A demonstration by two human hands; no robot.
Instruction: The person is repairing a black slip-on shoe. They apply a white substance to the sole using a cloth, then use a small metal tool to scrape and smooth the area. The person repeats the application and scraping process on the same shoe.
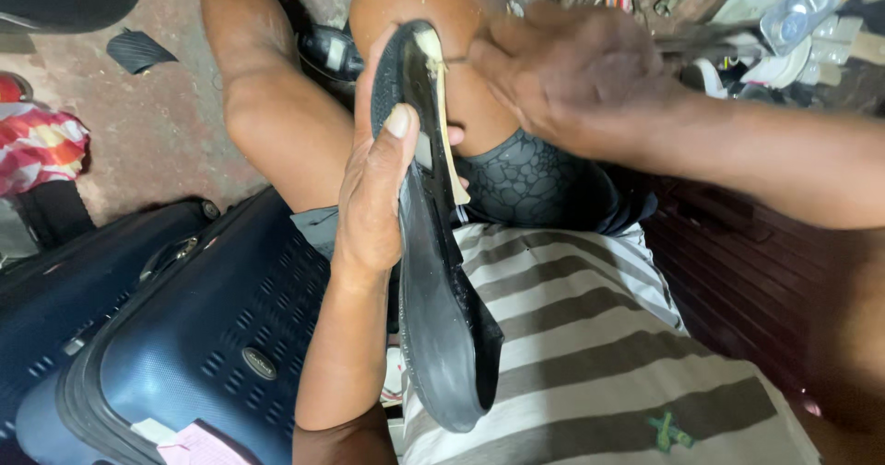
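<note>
My left hand [373, 188] grips a black sandal [433, 281] on its edge, sole side toward the left, thumb pressed on the rim. The sandal's cream inner layer [447, 124] is peeled away from the black sole near the top end. My right hand [572, 73] is closed at that top end, pinching a thin tool or thread at the gap; what it holds is too small to tell. The sandal rests over my lap, against a striped grey and white shirt [590, 345] and dark patterned shorts [525, 184].
A dark blue hard suitcase [194, 336] lies at the lower left beside my left leg [267, 105]. A red and white striped cloth [37, 147] is at the far left. Cluttered tools and plastic packs [793, 23] sit at the upper right.
</note>
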